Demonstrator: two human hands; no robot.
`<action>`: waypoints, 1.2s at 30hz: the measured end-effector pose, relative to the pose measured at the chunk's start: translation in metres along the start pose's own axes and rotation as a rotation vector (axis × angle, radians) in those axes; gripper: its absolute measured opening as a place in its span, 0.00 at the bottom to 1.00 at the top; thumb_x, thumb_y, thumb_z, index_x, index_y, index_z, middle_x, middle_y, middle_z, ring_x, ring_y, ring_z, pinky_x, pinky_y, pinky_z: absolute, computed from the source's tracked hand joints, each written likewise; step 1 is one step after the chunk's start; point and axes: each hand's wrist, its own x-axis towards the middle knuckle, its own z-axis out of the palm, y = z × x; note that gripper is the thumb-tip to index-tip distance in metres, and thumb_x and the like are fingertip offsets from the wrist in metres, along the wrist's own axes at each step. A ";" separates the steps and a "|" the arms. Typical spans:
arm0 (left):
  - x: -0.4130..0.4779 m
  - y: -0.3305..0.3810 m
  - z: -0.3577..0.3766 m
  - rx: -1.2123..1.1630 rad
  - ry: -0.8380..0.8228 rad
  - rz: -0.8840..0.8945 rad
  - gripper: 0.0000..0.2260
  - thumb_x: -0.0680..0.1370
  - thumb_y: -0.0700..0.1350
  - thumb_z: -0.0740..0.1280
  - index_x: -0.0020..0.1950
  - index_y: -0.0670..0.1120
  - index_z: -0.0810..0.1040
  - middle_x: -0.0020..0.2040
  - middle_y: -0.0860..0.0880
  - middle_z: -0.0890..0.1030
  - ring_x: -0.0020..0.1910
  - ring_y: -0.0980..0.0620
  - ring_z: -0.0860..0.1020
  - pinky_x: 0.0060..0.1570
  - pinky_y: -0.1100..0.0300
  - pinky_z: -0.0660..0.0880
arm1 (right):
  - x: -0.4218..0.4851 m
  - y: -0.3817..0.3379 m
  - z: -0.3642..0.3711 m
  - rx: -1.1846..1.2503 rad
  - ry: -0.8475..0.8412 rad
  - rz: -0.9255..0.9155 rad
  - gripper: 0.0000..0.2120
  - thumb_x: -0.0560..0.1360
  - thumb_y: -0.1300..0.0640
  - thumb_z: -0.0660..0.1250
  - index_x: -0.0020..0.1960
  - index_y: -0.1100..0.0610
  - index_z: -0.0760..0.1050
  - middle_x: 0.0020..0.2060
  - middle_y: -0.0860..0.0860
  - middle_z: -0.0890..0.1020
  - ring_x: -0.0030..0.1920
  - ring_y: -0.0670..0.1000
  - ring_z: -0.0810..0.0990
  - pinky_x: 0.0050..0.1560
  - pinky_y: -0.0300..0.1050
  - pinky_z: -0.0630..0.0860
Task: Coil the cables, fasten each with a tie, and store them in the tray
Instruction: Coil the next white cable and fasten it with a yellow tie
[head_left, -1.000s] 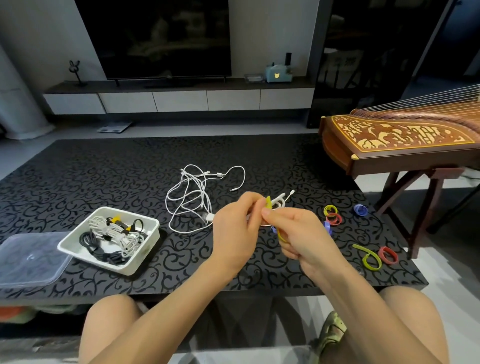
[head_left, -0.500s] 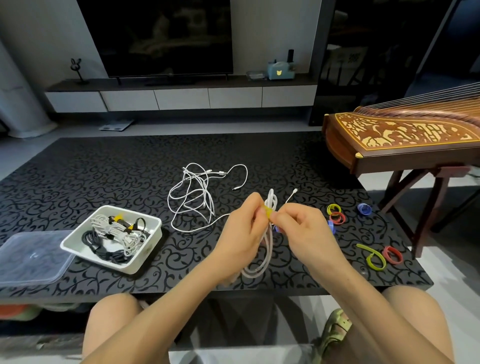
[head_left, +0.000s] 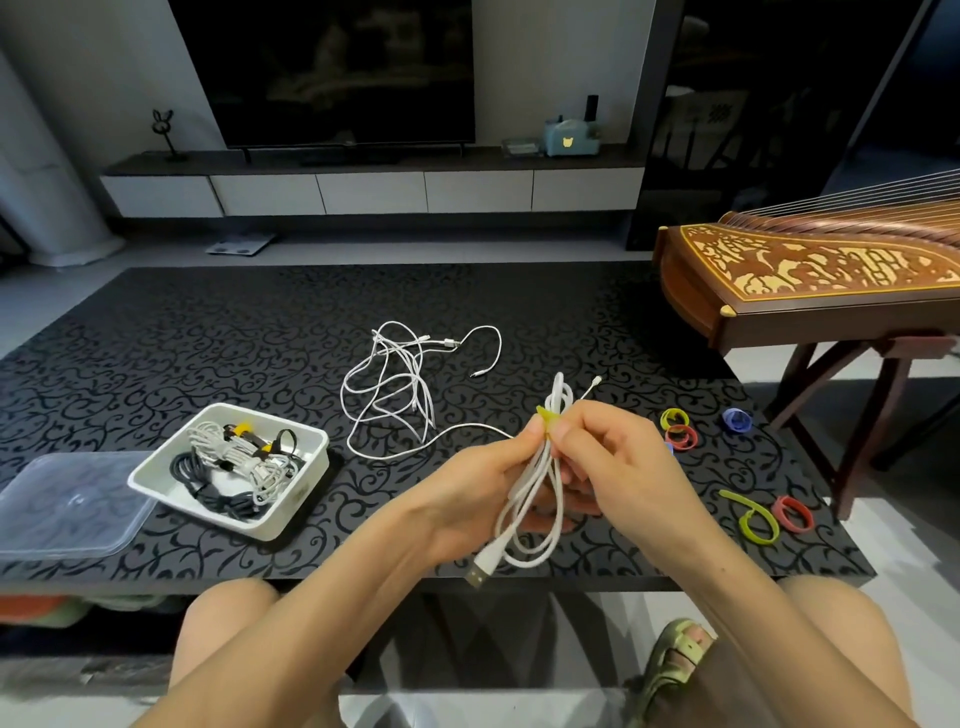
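Note:
Above the table's near edge I hold a coiled white cable (head_left: 535, 499) upright, its USB plug hanging at the bottom. My left hand (head_left: 467, 493) and my right hand (head_left: 618, 462) both pinch the coil near its top, where a yellow tie (head_left: 548, 417) wraps it. A loose tangle of white cables (head_left: 400, 387) lies on the table beyond my hands. The white tray (head_left: 306, 486) at the left holds several tied white and black cables. Spare ties lie at the right: yellow (head_left: 674, 417), red (head_left: 681, 437), blue (head_left: 736, 420), green (head_left: 750, 522) and red (head_left: 793, 514).
A clear plastic lid (head_left: 67, 499) lies left of the tray on the black patterned table (head_left: 208, 353). A wooden zither on a stand (head_left: 810, 275) stands close to the table's right side. My knees sit under the near edge.
The coil has turned from bunched between my hands to hanging upright and full length. The yellow tie now sits around its top, with both hands pinching there.

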 end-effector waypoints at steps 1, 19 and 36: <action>-0.001 0.002 0.001 -0.013 0.005 -0.013 0.25 0.75 0.62 0.58 0.48 0.40 0.76 0.40 0.48 0.83 0.44 0.49 0.82 0.58 0.49 0.76 | 0.000 -0.001 -0.002 -0.010 -0.013 -0.006 0.16 0.79 0.58 0.62 0.35 0.66 0.68 0.26 0.53 0.69 0.26 0.47 0.70 0.25 0.39 0.68; -0.014 0.012 0.002 0.225 0.304 0.204 0.17 0.79 0.50 0.62 0.41 0.38 0.80 0.31 0.52 0.79 0.36 0.58 0.79 0.45 0.67 0.71 | -0.019 0.011 -0.024 -0.331 -0.112 0.204 0.13 0.77 0.44 0.59 0.51 0.43 0.82 0.45 0.35 0.84 0.51 0.31 0.78 0.56 0.32 0.70; -0.041 0.003 0.029 1.271 0.287 0.604 0.07 0.77 0.49 0.65 0.45 0.49 0.81 0.35 0.56 0.74 0.36 0.59 0.71 0.38 0.71 0.63 | 0.024 -0.018 -0.028 -0.090 -0.263 0.326 0.04 0.74 0.66 0.68 0.48 0.64 0.76 0.24 0.49 0.79 0.24 0.44 0.74 0.27 0.35 0.70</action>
